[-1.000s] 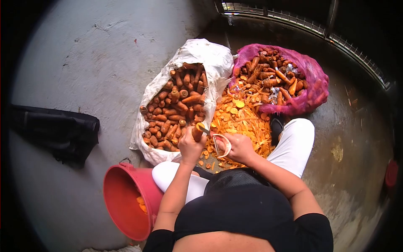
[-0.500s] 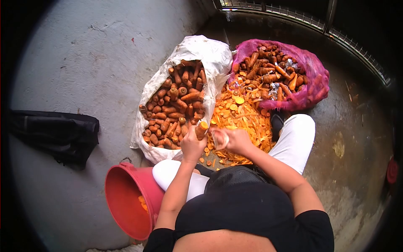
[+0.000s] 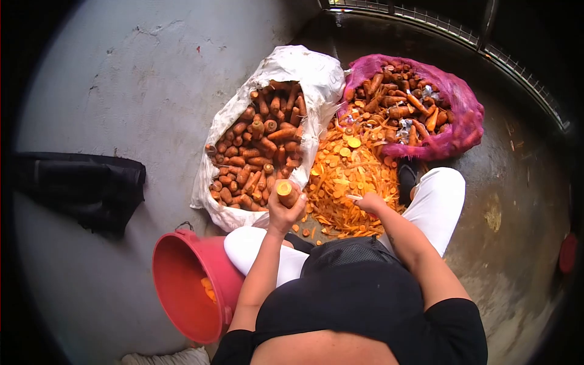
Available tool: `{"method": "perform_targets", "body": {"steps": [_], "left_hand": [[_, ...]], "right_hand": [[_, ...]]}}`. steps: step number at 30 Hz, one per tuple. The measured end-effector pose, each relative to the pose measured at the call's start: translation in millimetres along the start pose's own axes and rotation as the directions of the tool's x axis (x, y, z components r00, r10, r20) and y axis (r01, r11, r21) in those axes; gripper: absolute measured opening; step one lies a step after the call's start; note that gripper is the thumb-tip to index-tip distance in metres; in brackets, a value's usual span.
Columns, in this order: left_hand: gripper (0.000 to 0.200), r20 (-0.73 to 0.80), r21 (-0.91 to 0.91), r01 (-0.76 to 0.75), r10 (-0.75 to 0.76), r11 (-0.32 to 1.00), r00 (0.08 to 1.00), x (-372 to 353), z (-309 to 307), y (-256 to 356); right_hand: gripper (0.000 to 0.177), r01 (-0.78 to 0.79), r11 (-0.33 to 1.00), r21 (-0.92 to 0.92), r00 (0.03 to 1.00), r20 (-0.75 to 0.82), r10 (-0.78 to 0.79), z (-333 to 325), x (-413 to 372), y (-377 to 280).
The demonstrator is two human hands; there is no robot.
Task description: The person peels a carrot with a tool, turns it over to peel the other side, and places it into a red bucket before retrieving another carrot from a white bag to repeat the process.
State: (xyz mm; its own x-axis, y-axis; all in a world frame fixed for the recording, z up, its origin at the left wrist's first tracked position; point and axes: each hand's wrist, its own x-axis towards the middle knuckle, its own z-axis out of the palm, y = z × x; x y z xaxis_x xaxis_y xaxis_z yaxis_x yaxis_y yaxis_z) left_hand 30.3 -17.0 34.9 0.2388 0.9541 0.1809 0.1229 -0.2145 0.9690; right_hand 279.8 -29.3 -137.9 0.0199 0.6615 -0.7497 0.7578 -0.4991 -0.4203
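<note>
My left hand is wrapped round a thick carrot, its cut orange end pointing up toward me. To the right, my right hand is closed on a slim pale tool, whose light tip sticks out to the left; its kind I cannot tell. This hand is apart from the carrot, over a heap of carrot peels and cut slices. Just beyond my left hand lies an open white sack full of unpeeled carrots.
A pink mesh sack of carrots lies behind the heap on the right. Tipped beside my left leg is a red bucket with a few peeled carrot pieces inside. Black cloth lies at the left; a metal grating runs along the back.
My right hand has moved right, away from the carrot. My left hand still holds the carrot, now tilted so its cut end faces me more. The view has shifted slightly.
</note>
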Motion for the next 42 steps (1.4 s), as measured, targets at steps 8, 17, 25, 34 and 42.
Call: {"method": "perform_targets", "body": {"steps": [8, 17, 25, 34, 42], "left_hand": [[0.033, 0.174, -0.478, 0.136, -0.058, 0.868, 0.983, 1, 2, 13], [0.034, 0.228, -0.956, 0.293, -0.674, -0.018, 0.702, 18, -6, -51], [0.034, 0.251, -0.945, 0.314, -0.812, -0.088, 0.526, 2, 2, -45], [0.042, 0.377, -0.871, 0.486, -0.726, -0.067, 0.576, -2, 1, -56], [0.045, 0.172, -0.903, 0.424, -0.844, 0.072, 0.509, -2, 0, -86]], "right_hand": [[0.046, 0.023, 1.0, -0.019, 0.999, -0.027, -0.023, 2, 1, -9], [0.047, 0.151, 0.981, 0.119, 0.976, -0.177, -0.129, 13, 14, -6], [0.037, 0.156, 0.987, 0.048, 0.975, -0.167, -0.147, 12, 15, -7], [0.043, 0.143, 0.989, 0.031, 0.963, -0.237, -0.132, 7, 5, -19], [0.041, 0.18, 0.982, 0.062, 0.956, -0.246, -0.159, 4, 2, -23]]}}
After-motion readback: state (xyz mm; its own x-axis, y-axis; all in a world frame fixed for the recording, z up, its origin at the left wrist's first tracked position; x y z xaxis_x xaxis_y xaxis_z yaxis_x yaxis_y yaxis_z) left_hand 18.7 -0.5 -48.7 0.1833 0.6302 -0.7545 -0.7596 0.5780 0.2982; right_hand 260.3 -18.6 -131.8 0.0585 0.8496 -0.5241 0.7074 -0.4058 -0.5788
